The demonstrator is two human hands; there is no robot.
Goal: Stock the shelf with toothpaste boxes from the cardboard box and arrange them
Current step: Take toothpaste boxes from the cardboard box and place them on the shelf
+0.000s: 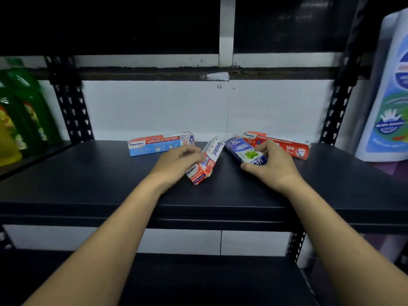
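On the dark shelf board (110,180), my left hand (176,164) grips a red-and-white Pepsodent box (208,160) that points away from me, tilted to the right. My right hand (271,164) grips a purple Safi box (244,151) that angles back to the left. The far ends of the two boxes nearly meet. Against the white back wall lie a blue-and-red Pepsodent box (160,143) on the left and a red Pepsodent box (287,145) on the right, partly hidden by my right hand. The cardboard box is not in view.
Green bottles (24,111) stand on the neighbouring shelf at the left. A large white-and-blue pack (388,96) stands at the right edge. Black perforated uprights (70,102) frame the bay. Another dark shelf (198,281) lies below.
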